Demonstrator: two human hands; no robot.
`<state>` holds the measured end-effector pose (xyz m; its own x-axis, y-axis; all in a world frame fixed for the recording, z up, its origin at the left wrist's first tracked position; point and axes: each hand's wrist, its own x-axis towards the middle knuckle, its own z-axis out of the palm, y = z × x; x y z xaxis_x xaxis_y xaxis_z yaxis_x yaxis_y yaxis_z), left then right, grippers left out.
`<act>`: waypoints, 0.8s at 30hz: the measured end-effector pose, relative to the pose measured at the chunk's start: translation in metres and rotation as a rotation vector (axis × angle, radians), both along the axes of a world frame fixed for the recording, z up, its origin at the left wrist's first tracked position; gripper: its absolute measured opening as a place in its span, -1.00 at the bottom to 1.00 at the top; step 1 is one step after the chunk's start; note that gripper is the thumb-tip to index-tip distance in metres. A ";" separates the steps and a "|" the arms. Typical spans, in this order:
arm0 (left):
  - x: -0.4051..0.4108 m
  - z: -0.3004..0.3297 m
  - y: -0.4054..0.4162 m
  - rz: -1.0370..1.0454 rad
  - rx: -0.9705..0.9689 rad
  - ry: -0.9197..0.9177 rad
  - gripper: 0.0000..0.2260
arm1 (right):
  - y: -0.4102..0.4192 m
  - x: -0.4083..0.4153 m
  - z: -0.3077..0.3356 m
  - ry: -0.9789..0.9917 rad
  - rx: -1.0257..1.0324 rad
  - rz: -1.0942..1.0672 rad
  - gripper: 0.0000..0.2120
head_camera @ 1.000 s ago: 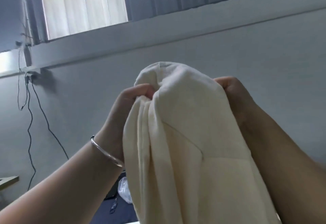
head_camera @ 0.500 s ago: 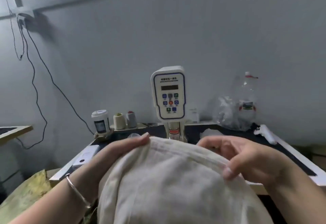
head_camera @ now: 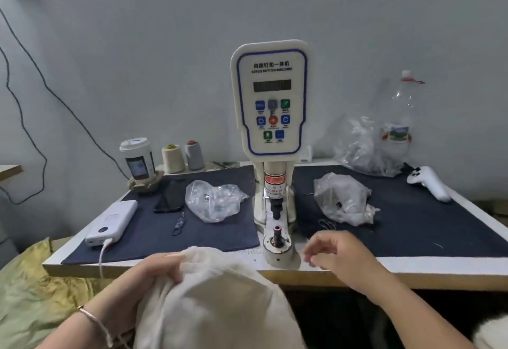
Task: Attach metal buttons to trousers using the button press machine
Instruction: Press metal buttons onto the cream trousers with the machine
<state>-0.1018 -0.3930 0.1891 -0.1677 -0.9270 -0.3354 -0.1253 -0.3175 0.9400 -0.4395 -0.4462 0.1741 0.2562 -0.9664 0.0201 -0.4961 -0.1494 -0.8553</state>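
Cream trousers (head_camera: 217, 304) lie bunched in my lap below the table's front edge. My left hand (head_camera: 156, 270) grips the cloth at its upper left. My right hand (head_camera: 334, 252) hovers free over the table edge, right of the machine's base, fingers loosely curled and holding nothing. The white button press machine (head_camera: 270, 101) stands at the table's middle, its lower die (head_camera: 277, 240) bare. Two clear plastic bags with small metal parts flank it, one to the left (head_camera: 213, 200) and one to the right (head_camera: 342, 197).
On the dark mat (head_camera: 412, 225): a white power bank (head_camera: 112, 222) with cable, a black phone (head_camera: 170, 196), a paper cup (head_camera: 137, 160), two thread cones (head_camera: 173, 157), a white controller (head_camera: 428, 182), a plastic bottle (head_camera: 400, 120). A yellow-green cloth (head_camera: 30, 293) lies at lower left.
The view has dropped from the wall to the table. The trousers came down from face height into my lap. My right hand let go of the cloth and moved toward the machine's base.
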 end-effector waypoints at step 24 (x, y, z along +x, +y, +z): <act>-0.019 -0.032 -0.096 0.159 -0.195 -0.437 -0.39 | -0.142 -0.031 -0.040 0.606 -0.260 -0.583 -0.88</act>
